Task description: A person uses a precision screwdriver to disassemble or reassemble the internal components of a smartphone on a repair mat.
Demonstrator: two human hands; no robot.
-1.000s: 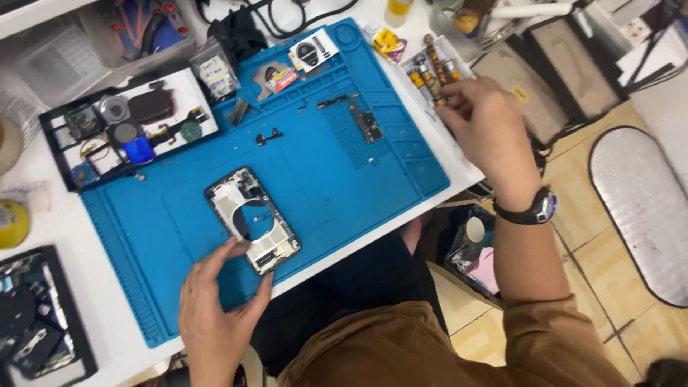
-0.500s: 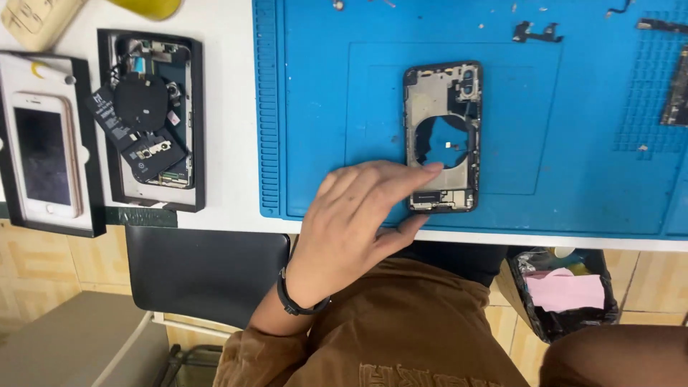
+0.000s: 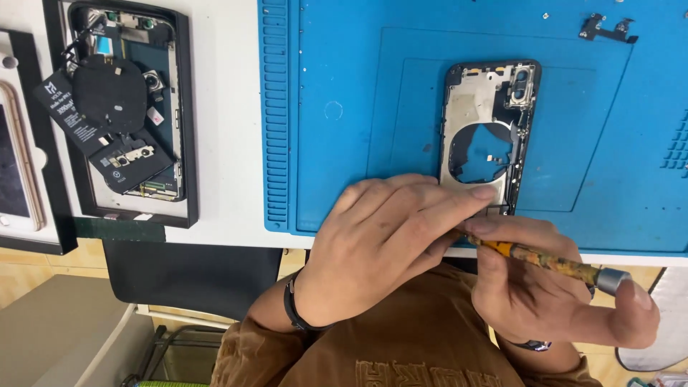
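Phone housing [image 3: 469, 107], stripped to its metal frame with a round opening in the middle, lying flat on the blue work mat [image 3: 344, 86] close to the near edge of the counter [image 3: 226, 107], long axis pointing away from that edge. Left hand [image 3: 380, 244], black band at the wrist, laid across the near end of the housing; fingers [image 3: 459, 197] stretched out and pressed down on the frame rather than curled round it, so steadying, not grasping. Right hand [image 3: 545, 301] just off the near edge of the counter, fingers clenched round a screwdriver [image 3: 545, 259] with an orange, worn handle, one fingertip capping the grey butt end. Shaft angled in towards the near end of the housing; tip hidden beneath the left fingers, so exact contact point impossible to tell. Step in hand, by the look of it: working a fastener or small part at the near end of the frame. Judged requirements of the next move: tip seated squarely, light downward pressure through the capped butt, housing pinned flat against the mat. Small dark bracket [image 3: 608, 29] loose on the mat towards the far right corner, well apart from the housing. Black tray [image 3: 188, 143] on the bare counter left of the mat, holding another opened phone body with a round black coil and flat black parts. Further phone [image 3: 14, 165] at the far left edge, partly cut off.
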